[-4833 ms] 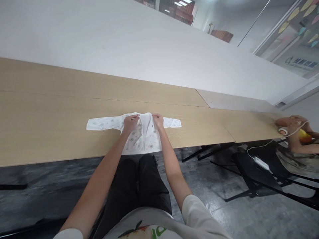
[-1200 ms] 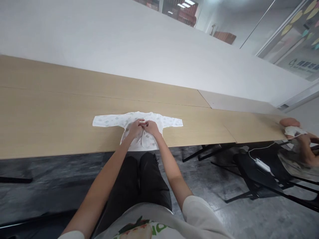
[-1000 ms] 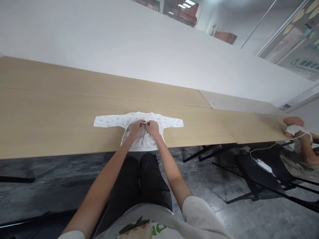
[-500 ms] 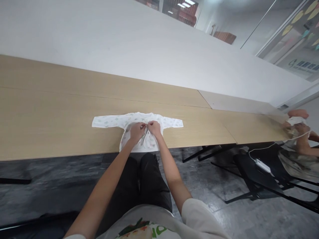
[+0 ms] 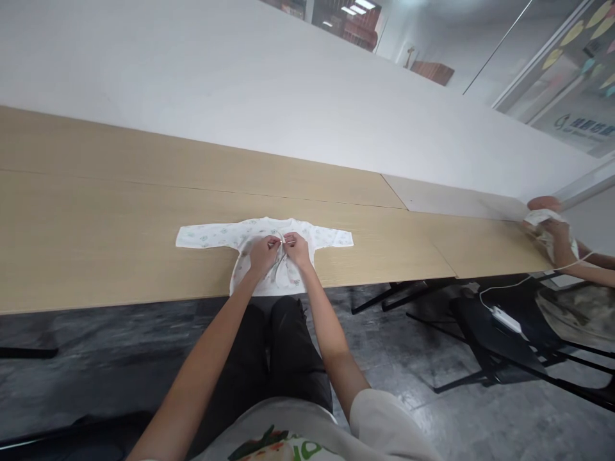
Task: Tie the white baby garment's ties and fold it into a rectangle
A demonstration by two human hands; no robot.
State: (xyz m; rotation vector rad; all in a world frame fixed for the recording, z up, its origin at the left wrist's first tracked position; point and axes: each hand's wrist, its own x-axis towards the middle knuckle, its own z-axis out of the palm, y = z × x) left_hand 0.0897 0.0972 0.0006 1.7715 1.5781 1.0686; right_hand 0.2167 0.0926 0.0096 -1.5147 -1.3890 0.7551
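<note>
A small white baby shirt (image 5: 289, 276) with a scattered print lies on the table, its two long sleeves spread out left and right. At the middle of its front, my left hand (image 5: 262, 255) is closed in a pinch on the fabric. My right hand (image 5: 297, 250) pinches the shirt close beside it, with the fingertips of both hands almost meeting. A thin white bit, perhaps a tie or an edge, shows between the fingers; its exact form is too small to make out. The cloth is drawn up in folds below the hands.
The long wooden table (image 5: 120, 237) runs along a white partition (image 5: 240, 83). At the far right, another person's hands (image 5: 557, 234) hold white cloth by a round pinkish object (image 5: 544, 203). A black chair (image 5: 500, 339) carries a white power strip (image 5: 506, 319) with its cord.
My hands stay at the shirt's front, and their fingers have shifted slightly. At the far right, the other person's hands and the white cloth have moved left along the table.
</note>
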